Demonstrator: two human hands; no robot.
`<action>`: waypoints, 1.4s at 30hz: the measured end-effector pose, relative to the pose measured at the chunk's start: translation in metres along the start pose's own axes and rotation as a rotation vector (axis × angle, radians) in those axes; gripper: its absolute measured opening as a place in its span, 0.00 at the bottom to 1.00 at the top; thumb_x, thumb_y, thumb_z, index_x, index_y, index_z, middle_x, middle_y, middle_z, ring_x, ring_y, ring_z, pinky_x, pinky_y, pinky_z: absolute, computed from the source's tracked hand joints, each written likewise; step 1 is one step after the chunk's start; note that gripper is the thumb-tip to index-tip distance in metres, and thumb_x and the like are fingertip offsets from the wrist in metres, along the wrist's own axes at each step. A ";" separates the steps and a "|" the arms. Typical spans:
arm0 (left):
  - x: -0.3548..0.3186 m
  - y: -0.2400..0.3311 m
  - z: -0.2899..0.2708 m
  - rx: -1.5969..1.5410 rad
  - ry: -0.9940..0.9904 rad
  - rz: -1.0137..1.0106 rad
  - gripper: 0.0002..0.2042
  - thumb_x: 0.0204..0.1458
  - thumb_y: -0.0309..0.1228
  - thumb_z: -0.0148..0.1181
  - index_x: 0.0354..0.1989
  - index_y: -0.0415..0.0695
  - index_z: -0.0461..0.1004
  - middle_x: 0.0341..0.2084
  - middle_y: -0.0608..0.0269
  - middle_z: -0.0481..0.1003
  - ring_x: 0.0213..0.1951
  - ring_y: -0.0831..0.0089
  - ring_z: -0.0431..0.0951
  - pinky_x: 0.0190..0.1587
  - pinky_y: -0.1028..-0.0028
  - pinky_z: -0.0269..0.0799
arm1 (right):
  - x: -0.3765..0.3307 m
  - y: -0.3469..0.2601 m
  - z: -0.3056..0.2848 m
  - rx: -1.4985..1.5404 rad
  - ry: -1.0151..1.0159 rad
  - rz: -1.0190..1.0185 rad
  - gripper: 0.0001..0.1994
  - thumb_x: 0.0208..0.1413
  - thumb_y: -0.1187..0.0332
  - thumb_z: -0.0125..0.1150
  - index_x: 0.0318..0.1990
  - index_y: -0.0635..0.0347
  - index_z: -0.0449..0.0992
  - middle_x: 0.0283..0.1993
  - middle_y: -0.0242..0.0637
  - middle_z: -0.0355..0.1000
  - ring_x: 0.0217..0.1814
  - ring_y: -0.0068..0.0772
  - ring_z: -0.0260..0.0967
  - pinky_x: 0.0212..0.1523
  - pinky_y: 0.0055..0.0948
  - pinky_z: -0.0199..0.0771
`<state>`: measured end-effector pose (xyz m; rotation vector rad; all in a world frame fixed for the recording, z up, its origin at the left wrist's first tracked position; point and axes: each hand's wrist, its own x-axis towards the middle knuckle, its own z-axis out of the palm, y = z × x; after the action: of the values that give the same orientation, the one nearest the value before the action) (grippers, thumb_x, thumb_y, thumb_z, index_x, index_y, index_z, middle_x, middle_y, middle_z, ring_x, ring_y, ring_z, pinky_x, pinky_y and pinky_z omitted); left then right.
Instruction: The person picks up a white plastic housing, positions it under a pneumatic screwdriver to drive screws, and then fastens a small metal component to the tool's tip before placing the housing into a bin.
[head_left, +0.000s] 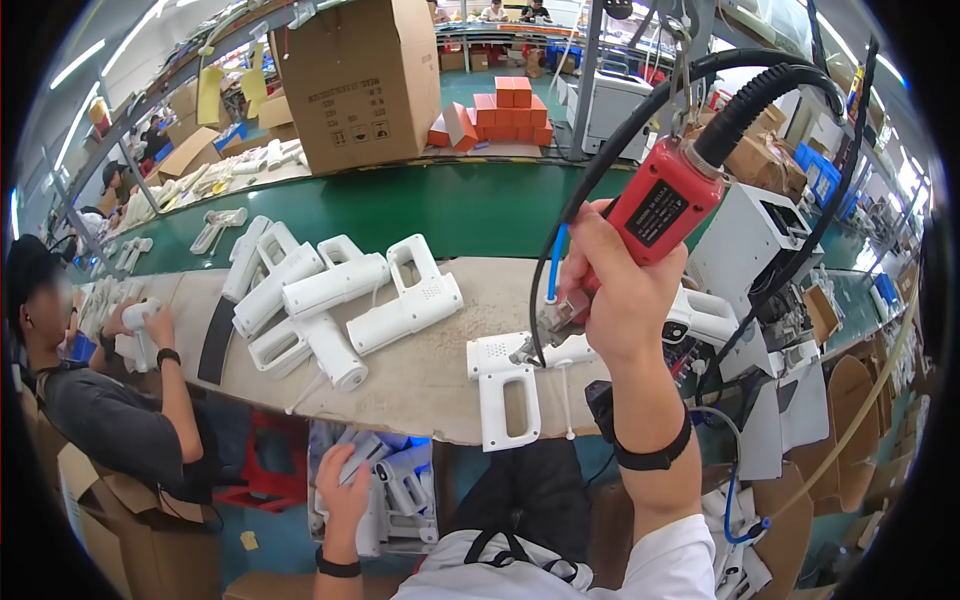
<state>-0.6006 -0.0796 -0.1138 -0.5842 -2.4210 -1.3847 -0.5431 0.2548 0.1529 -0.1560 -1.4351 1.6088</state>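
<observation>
My right hand (pixel 625 290) is raised over the bench, fingers wrapped round a red power tool (pixel 655 205) with a black label. Its metal head (pixel 550 325) points down at a white device with a loop handle (pixel 508 405) lying on the bench; whether they touch I cannot tell. Low at the left, my left hand (pixel 343 505) is over a bin (pixel 432 500) of white plastic devices. Its thumb and fingers close round a pale plastic housing (pixel 362 458), partly hidden by the hand. Several similar white devices (pixel 405 310) lie piled on the bench's left side.
Black cables (pixel 740 65) and a hook hold the tool from above. Behind the bench (pixel 450 400) runs a green conveyor belt (pixel 470 205), with a large carton (pixel 360 90) and orange boxes (pixel 505 115) beyond. A co-worker (pixel 110 390) sits at the left, handling a white device. White machines stand right.
</observation>
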 end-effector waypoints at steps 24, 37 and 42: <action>0.203 0.005 0.126 0.807 -0.445 0.274 0.34 0.34 0.34 0.69 0.56 0.47 0.65 0.51 0.56 0.67 0.54 0.58 0.65 0.56 0.58 0.60 | 0.002 -0.012 -0.017 -0.046 0.059 0.045 0.06 0.52 0.71 0.61 0.32 0.64 0.71 0.14 0.32 0.64 0.12 0.21 0.61 0.11 0.20 0.56; 0.157 0.100 0.069 0.358 -0.219 0.554 0.36 0.25 0.32 0.70 0.52 0.42 0.70 0.44 0.50 0.72 0.45 0.54 0.72 0.48 0.61 0.69 | 0.000 -0.017 -0.025 -0.047 0.105 0.085 0.07 0.51 0.71 0.61 0.33 0.63 0.70 0.15 0.32 0.65 0.12 0.21 0.61 0.12 0.20 0.57; 0.073 0.079 -0.022 0.239 -0.250 0.519 0.36 0.24 0.35 0.73 0.49 0.38 0.71 0.41 0.49 0.73 0.41 0.52 0.73 0.45 0.62 0.70 | -0.002 -0.015 -0.023 -0.041 0.053 0.101 0.06 0.52 0.72 0.60 0.35 0.63 0.70 0.16 0.31 0.65 0.13 0.20 0.61 0.12 0.19 0.57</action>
<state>-0.6256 -0.0478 -0.0115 -1.2689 -2.3228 -0.8376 -0.5194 0.2676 0.1570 -0.2972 -1.4394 1.6453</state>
